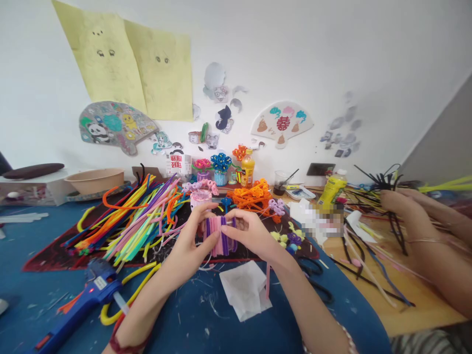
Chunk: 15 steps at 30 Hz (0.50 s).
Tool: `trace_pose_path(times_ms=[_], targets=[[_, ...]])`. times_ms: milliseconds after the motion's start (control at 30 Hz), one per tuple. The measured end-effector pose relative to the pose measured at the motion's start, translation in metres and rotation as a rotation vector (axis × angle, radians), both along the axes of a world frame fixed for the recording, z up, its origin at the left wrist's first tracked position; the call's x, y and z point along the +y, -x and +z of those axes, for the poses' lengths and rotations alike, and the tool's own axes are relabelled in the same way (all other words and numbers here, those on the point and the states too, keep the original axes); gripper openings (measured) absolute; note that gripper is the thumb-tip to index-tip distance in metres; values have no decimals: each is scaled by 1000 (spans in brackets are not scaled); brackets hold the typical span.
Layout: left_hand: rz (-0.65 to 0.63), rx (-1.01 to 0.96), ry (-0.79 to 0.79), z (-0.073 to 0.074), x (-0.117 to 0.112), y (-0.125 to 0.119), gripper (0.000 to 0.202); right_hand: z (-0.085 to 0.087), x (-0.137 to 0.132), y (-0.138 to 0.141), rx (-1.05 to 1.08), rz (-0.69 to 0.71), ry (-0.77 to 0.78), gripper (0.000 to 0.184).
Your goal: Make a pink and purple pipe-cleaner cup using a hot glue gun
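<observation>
Between both hands, above the front of the dark mat, is a small pot-like piece made of pink and purple pipe cleaners in upright stripes. My left hand grips its left side, thumb across the front. My right hand holds the right side, with fingers at the top edge and thumb on the front stripes. A pink pipe cleaner hangs below my right wrist. Behind the hands stands a pink pot with pink and lilac curls on top. A crumpled white paper lies on the blue tabletop nearer to me.
Left are a pile of colourful pipe cleaners and a blue glue gun. Behind stand orange pipe-cleaner pieces, a yellow bottle and pipe-cleaner flowers. At right, another person's hands hold black pipe cleaners.
</observation>
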<state>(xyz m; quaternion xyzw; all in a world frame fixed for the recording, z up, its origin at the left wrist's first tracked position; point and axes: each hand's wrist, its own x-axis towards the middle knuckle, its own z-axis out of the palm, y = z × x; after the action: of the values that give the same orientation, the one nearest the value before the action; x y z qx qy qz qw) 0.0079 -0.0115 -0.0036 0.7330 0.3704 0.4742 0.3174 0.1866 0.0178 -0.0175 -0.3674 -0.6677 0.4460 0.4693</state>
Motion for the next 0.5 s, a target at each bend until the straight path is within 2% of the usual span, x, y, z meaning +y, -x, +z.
trace_pose_path(times_ms=[133,333,500], targets=[[-25,-28,49,0,0,0,38,-1,1,1,-22,-30,-29,20],[-38,-60,74,1,0,0,38,0,1,0,-1,-5,-39,20],[-32,-82,79,2,1,1,40,-1,0,-5,-20,154,19,34]])
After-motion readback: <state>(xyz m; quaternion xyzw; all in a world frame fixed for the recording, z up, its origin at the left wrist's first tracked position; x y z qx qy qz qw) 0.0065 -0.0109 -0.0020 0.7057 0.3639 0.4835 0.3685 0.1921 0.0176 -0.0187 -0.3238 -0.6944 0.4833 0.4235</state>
